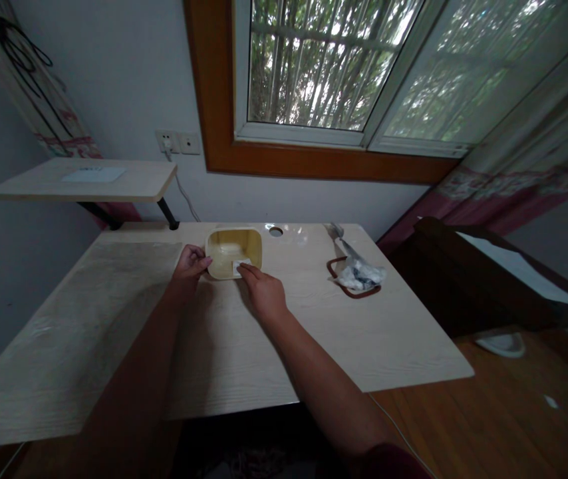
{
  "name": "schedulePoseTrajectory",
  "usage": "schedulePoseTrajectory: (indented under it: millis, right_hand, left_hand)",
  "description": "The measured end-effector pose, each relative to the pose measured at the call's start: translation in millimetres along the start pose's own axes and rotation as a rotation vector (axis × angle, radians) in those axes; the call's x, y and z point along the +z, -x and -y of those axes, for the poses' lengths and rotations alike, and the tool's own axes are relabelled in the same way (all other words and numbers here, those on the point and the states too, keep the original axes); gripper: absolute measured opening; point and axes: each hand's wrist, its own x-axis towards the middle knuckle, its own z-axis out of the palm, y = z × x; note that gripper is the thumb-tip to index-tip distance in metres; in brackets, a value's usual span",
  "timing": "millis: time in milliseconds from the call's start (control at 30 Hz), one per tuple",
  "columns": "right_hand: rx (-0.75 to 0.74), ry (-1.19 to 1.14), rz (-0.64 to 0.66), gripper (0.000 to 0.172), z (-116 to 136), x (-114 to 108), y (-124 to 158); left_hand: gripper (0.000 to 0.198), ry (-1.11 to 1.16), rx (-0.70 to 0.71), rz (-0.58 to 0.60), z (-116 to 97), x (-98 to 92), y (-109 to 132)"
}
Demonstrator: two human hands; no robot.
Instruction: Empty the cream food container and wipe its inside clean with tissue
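A pale yellow rectangular plastic container (224,245) with rounded corners rests on the light wood-grain desk, its hollow inside facing up. My left hand (193,261) grips the container's left edge, with fingers curled and thumb against the rim. My right hand (263,286) reaches over the near rim, fingers pressed together on a small white piece (238,267), which could be paper or a wipe. That piece lies against the inside near wall, partly covered by the fingertips.
On the desk's right side, a crumpled clear plastic bag (361,274) lies over a brown rounded frame (354,294). A raised shelf (84,183) stands at the back left. Behind the container is a round cable hole (276,231). A dark brown object (503,273) is beyond the right edge.
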Motion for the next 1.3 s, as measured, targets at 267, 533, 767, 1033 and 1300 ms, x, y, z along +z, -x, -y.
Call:
schedulePoseTrajectory:
  millis: [267,533,767,1033,1300]
  right_hand:
    - [0.014,-0.004,0.014,0.048,0.1,-3.1,-0.5]
    - [0.023,0.01,0.01,0.049,0.9,-5.1,-0.2]
    - [0.043,0.032,0.017,0.049,-1.1,-5.1,-0.5]
    - [0.077,0.028,0.006,0.048,-3.5,-5.1,-0.5]
    - [0.061,-0.025,0.009,0.046,-1.8,-3.6,0.2]
  left_hand:
    - [0.039,-0.032,0.038,-0.036,3.3,1.5,-0.1]
    - [0.037,-0.085,0.047,-0.048,3.5,3.9,1.4]
    - [0.038,-0.115,0.003,-0.066,15.9,5.1,-1.1]
    - [0.035,-0.36,0.059,-0.122,17.5,20.3,9.3]
    - [0.039,-0.243,0.051,-0.197,28.2,30.4,6.6]
